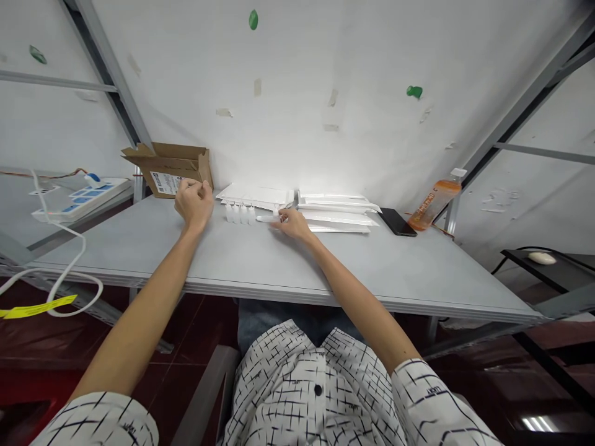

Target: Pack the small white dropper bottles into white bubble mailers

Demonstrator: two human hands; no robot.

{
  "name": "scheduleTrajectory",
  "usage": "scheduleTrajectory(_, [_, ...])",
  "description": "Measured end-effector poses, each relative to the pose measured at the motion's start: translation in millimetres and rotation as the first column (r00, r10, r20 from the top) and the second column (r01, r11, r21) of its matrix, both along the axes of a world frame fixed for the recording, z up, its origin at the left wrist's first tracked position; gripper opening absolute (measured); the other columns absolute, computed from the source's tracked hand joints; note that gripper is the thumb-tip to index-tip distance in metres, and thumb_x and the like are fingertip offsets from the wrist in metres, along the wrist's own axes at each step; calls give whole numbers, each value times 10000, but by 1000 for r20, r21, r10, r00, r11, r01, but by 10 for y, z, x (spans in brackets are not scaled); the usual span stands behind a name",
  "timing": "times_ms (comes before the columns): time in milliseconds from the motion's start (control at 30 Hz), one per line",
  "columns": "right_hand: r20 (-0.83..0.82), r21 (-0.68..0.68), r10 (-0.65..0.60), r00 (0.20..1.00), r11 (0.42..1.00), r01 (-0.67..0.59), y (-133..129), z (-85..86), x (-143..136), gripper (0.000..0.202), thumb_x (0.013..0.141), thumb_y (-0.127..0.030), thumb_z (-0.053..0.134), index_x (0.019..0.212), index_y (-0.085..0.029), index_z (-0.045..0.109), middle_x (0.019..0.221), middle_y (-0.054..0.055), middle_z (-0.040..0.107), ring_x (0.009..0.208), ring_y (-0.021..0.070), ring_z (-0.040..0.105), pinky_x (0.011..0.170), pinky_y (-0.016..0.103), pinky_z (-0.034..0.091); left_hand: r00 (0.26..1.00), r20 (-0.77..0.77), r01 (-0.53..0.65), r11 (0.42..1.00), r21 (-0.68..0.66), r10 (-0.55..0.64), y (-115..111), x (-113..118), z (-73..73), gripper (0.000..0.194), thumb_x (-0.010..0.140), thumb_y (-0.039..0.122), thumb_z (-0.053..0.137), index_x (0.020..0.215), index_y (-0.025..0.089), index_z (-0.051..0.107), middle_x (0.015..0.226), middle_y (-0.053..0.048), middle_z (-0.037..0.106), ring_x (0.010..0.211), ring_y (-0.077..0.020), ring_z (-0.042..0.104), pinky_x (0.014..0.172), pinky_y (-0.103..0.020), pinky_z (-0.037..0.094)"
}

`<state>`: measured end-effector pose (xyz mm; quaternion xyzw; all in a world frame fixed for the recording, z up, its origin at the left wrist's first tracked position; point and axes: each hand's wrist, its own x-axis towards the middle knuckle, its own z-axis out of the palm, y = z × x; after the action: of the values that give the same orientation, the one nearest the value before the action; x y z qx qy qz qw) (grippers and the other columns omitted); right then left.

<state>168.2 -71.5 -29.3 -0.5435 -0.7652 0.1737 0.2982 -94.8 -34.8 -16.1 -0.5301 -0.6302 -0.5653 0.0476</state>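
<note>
My left hand (194,203) is raised in front of the cardboard box (174,164), its fingers curled together; whether it holds something small is hidden. My right hand (292,223) pinches a small white item (266,218) lying low over the table. Left of that item stands a short row of several small white bottles (240,214). Behind them lie flat white packets (255,196). A second stack of white packets (337,210) sits just right of my right hand.
A black phone (397,222) and an orange drink bottle (436,201) are on the right of the grey table (260,263). A power strip (81,199) with white cables is at the left. Metal posts flank the table.
</note>
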Motion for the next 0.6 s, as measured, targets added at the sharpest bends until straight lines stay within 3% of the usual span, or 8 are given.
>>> scheduleTrajectory(100, [31, 34, -13, 999, 999, 12, -17, 8, -56, 172, 800, -355, 689, 865, -201, 651, 847, 15, 660, 786, 175, 577, 698, 273, 384, 1000, -7, -2, 1000, 1, 2, -2, 1, -3, 287, 909, 383, 459, 697, 224, 570, 1094, -113, 621, 1122, -310, 582, 960, -465, 439])
scheduleTrajectory(267, [56, 65, -35, 998, 997, 31, -47, 6, -132, 376, 788, -274, 699, 1157, -224, 652, 1005, 27, 721, 842, 196, 611, 739, 302, 430, 1000, -27, -15, 1000, -4, 15, -8, 11, 9, 281, 903, 365, 448, 692, 217, 560, 1052, -107, 624, 1072, -289, 604, 947, -446, 451])
scheduleTrajectory(600, [37, 54, -8, 999, 998, 6, -79, -68, -229, 449, 798, -261, 691, 1236, -239, 594, 996, 12, 727, 868, 202, 634, 774, 316, 460, 1000, -25, 11, 999, -44, -12, -7, 3, 20, 285, 899, 378, 444, 686, 227, 557, 1074, -108, 641, 1118, -292, 579, 1012, -467, 418])
